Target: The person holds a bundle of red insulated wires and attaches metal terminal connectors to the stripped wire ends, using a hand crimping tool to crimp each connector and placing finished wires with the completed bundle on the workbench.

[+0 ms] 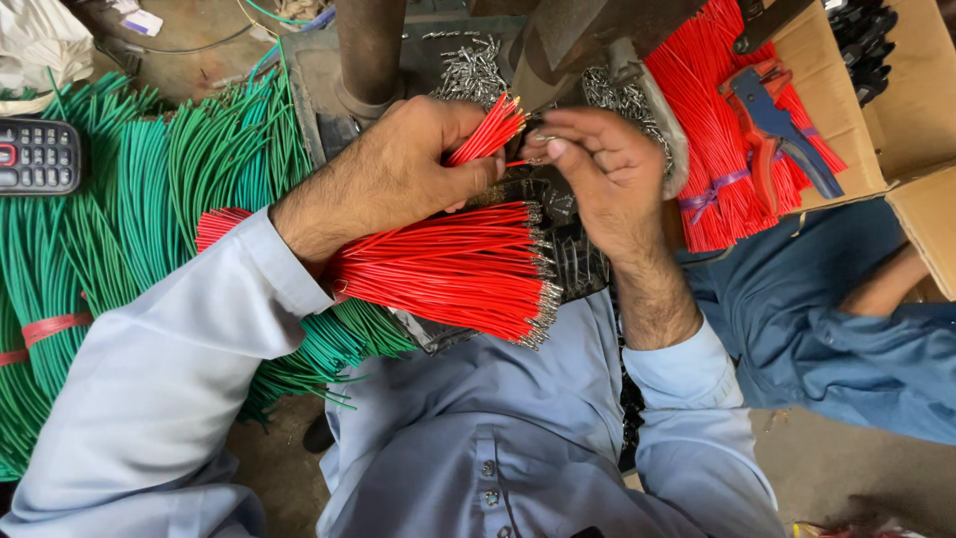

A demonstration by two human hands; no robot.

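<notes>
My left hand [393, 169] grips a small bunch of short red wires [488, 132], their bare ends pointing up and right. My right hand [597, 169] pinches a single red wire [516, 162] by its tip, just right of that bunch. Below both hands lies a fan of red wires with metal terminals [458, 269] on their ends. Behind the hands stands a dark metal press [438, 40] with a heap of small silver terminals [473, 72] on its base.
Bundles of green wires [119, 199] cover the left side, with a keypad phone [38, 156] on them. At the right, tied red wires [712, 130] and a red-and-blue wire stripper [772, 130] lie in a cardboard box [921, 110]. Another person's blue-clad leg [846, 319] is nearby.
</notes>
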